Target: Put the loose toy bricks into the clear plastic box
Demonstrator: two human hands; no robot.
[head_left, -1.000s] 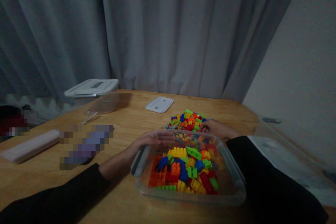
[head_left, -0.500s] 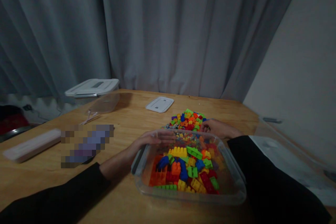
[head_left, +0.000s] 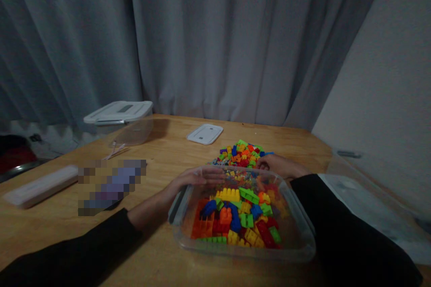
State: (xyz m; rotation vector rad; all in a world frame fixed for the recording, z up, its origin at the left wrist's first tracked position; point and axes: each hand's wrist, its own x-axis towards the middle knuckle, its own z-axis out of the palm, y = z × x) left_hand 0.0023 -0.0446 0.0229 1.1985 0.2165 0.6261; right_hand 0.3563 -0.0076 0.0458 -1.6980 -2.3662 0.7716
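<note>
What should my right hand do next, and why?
Maybe your right hand could pinch a piece from the colorful block pile, because it rests right beside it, and the open clear box nearer you holds bigger-looking blocks too.

The one view looks from the person's head, above and behind the left hand (head_left: 198,176) and right hand (head_left: 274,164), facing forward and down over the wooden tabletop (head_left: 168,150) to the grey curtain (head_left: 218,45) beyond the hands. Closest below it sits the clear plastic bin (head_left: 244,254), on the near side of both hands, seen from above. The wide frame reaches a white-lidded storage box (head_left: 117,111) past the left hand and a pale wall (head_left: 387,80) beyond the right.
</note>
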